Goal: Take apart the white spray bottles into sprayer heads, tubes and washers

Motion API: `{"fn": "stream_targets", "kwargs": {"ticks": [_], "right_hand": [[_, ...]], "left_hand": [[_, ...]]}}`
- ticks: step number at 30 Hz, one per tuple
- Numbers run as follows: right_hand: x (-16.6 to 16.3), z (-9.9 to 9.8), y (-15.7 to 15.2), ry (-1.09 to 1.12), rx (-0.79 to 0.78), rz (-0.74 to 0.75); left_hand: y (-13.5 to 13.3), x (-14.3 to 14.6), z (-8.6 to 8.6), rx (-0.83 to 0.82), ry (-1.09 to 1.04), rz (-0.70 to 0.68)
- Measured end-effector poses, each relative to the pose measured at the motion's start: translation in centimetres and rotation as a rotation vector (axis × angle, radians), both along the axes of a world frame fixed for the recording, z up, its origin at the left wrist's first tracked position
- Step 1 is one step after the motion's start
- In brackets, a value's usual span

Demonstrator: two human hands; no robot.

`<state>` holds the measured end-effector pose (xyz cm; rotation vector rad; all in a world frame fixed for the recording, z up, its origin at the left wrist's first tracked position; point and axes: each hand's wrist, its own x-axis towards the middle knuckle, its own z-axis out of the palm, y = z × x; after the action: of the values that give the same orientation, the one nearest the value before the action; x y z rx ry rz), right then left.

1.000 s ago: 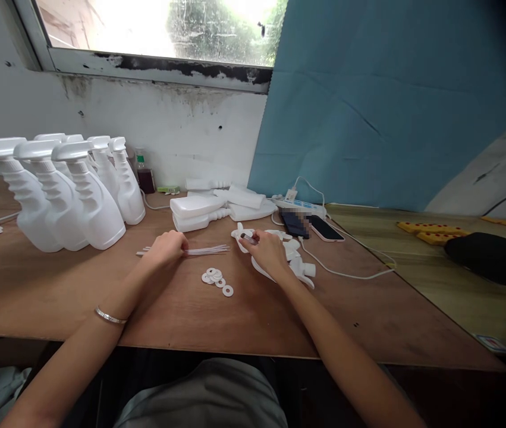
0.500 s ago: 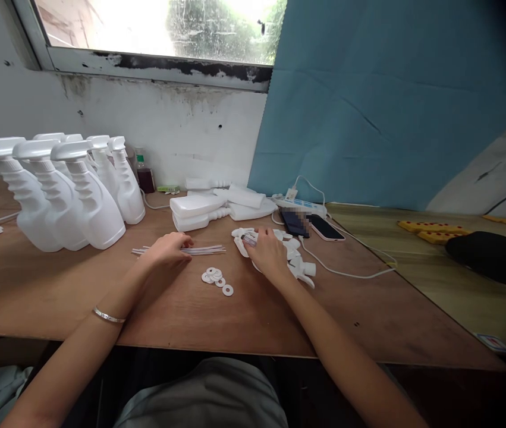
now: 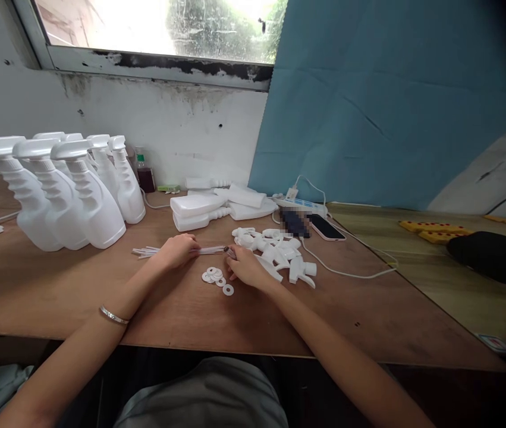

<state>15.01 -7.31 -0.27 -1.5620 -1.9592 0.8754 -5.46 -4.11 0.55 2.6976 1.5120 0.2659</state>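
My left hand (image 3: 180,249) is closed, with its fingers on thin white plastic tubes (image 3: 211,250) that lie in a loose bundle on the table. My right hand (image 3: 247,266) faces it by the tubes' right ends, its fingers closed round a white trigger sprayer head (image 3: 272,268) mostly hidden by the hand. A small clear and dark tip shows at its fingertips. Just below and between the hands lie several flat white ring washers (image 3: 212,275). Right of my right hand is a pile of white trigger sprayer heads (image 3: 279,249).
Several white spray bottles (image 3: 96,208) with heads on stand at the left. White bottles without heads (image 3: 199,205) lie stacked at the back. Phones (image 3: 326,227), a power strip (image 3: 301,205) and a white cable (image 3: 346,270) are at the right. A dark bottle (image 3: 146,178) stands by the wall.
My right hand has moved left and slightly down from the pile of sprayer heads to the tube ends. My left hand has shifted a little to the right along the tubes.
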Motion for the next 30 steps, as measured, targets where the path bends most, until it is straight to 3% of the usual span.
{"fn": "stream_targets", "kwargs": {"ticks": [9,18,23,30], "right_hand": [[0.0,0.0,0.8,0.363,-0.328,-0.038],[-0.2,0.2,0.9,0.512,-0.522,0.095],[0.0,0.1,1.1,0.539,-0.539,0.132],[-0.6,-0.8,1.2,0.531,-0.377,-0.003]], "left_hand": [[0.5,0.0,-0.4,0.042,0.034,-0.058],[0.4,0.2,-0.7,0.081,0.032,-0.086],[0.5,0.6,-1.2,0.097,0.007,-0.100],[0.3,1.0,-1.5,0.173,-0.061,-0.083]]}}
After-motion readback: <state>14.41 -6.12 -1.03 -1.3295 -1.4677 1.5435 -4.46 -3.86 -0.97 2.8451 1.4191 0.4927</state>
